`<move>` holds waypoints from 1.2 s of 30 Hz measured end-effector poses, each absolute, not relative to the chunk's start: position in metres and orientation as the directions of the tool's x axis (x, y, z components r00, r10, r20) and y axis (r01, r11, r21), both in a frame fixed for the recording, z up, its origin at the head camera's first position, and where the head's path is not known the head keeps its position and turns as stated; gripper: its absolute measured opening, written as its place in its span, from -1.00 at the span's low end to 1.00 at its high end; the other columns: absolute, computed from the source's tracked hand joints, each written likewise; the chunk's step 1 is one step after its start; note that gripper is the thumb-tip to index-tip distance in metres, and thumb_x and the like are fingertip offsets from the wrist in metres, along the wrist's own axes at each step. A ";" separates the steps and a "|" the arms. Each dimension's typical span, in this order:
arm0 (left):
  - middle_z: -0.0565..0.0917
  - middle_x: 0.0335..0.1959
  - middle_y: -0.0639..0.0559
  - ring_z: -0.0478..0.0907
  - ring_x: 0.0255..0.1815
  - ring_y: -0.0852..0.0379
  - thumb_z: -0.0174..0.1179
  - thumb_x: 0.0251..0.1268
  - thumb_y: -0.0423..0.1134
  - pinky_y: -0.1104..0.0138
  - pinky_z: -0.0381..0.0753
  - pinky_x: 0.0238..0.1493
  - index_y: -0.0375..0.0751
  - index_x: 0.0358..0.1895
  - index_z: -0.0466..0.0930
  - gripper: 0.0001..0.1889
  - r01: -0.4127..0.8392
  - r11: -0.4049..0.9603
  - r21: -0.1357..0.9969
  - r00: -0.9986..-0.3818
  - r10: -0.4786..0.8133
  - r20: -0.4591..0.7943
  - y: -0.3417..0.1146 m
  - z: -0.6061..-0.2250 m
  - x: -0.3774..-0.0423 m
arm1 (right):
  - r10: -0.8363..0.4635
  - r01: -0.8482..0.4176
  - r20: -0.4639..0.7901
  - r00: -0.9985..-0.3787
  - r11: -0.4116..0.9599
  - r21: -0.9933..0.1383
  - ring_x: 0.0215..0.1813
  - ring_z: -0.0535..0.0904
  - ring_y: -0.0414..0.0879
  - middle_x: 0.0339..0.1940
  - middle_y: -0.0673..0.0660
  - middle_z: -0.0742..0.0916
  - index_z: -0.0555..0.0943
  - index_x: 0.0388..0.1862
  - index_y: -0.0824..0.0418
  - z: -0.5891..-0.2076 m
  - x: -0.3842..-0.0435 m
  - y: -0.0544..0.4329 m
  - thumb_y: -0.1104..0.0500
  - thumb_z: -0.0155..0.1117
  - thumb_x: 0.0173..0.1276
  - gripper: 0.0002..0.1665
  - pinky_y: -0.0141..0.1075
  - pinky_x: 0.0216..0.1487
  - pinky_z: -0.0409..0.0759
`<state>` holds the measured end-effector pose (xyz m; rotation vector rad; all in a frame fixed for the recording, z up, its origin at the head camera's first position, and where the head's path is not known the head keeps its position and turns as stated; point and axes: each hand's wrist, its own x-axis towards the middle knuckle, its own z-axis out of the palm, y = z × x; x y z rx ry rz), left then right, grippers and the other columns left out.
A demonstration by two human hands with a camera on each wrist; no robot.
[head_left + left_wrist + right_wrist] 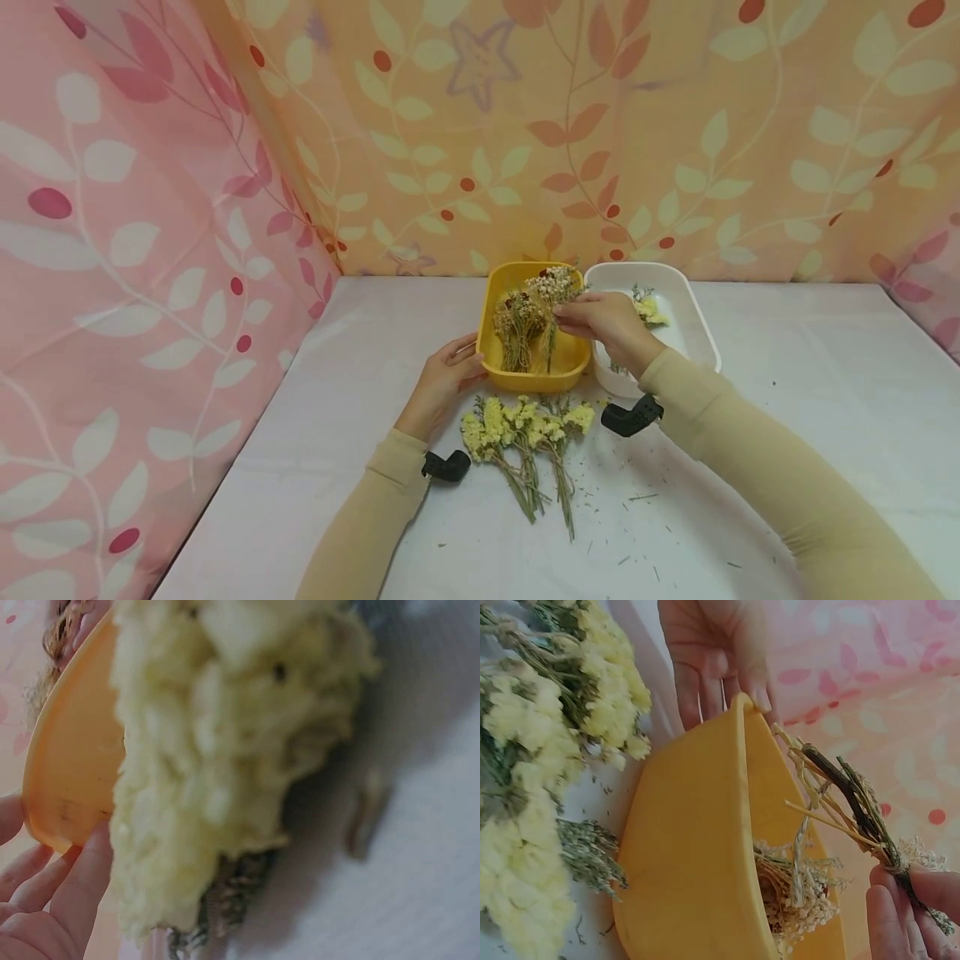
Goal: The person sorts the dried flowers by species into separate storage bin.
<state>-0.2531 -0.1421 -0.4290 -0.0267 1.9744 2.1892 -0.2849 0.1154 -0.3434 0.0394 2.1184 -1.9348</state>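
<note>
My right hand (603, 321) pinches a tied bunch of dried flowers (553, 287) over the yellow bin (536, 383). In the right wrist view the pinched bunch's cut stems (840, 787) point up and left above the bin's rim. Other dried bunches (517, 329) with small pale heads lie inside the bin. At the bin's near left corner, my left hand (442, 379) grips the wall, thumb by the rim and fingers along the outside. Several tied bunches of yellow flowers (525, 425) lie on the table in front of the bin; one blurred yellow head (225, 750) fills much of the left wrist view.
A white bin (693, 312) stands right beside the yellow one, with a yellow-flowered sprig (648, 312) inside, partly hidden by my right hand. Loose stem bits (641, 497) are scattered over the white tabletop (810, 400). Patterned cloth (480, 167) hangs behind and at the sides.
</note>
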 end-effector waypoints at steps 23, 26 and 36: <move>0.42 0.44 -0.22 0.51 0.34 -0.21 0.14 0.47 -0.34 0.17 0.69 0.19 -0.20 0.48 0.31 -0.46 -0.157 -0.073 0.985 -0.982 0.113 -0.148 -0.141 -0.429 -0.253 | -0.065 0.256 -0.259 -0.964 0.046 -0.965 -0.46 0.72 -0.24 -0.57 -0.04 0.73 0.63 -0.08 0.49 -0.359 -0.315 0.090 0.36 0.31 0.36 -0.79 -0.27 -0.05 0.79; 0.42 0.45 -0.22 0.51 0.34 -0.22 0.13 0.47 -0.34 0.18 0.70 0.19 -0.20 0.48 0.31 -0.45 -0.158 -0.068 0.985 -0.982 0.114 -0.149 -0.140 -0.428 -0.252 | -0.062 0.259 -0.262 -0.963 0.046 -0.965 -0.47 0.72 -0.24 -0.58 -0.04 0.73 0.62 -0.32 0.39 -0.361 -0.315 0.087 0.37 0.31 0.35 -0.93 -0.17 0.07 0.74; 0.41 0.45 -0.25 0.49 0.35 -0.25 0.12 0.47 -0.35 0.13 0.67 0.22 -0.22 0.48 0.30 -0.46 -0.156 -0.072 0.985 -0.983 0.114 -0.147 -0.140 -0.426 -0.250 | -0.030 0.284 -0.288 -0.957 0.106 -0.953 -0.47 0.71 -0.23 -0.55 0.01 0.74 0.65 -0.24 0.44 -0.368 -0.314 0.081 0.38 0.32 0.34 -0.91 -0.16 0.07 0.75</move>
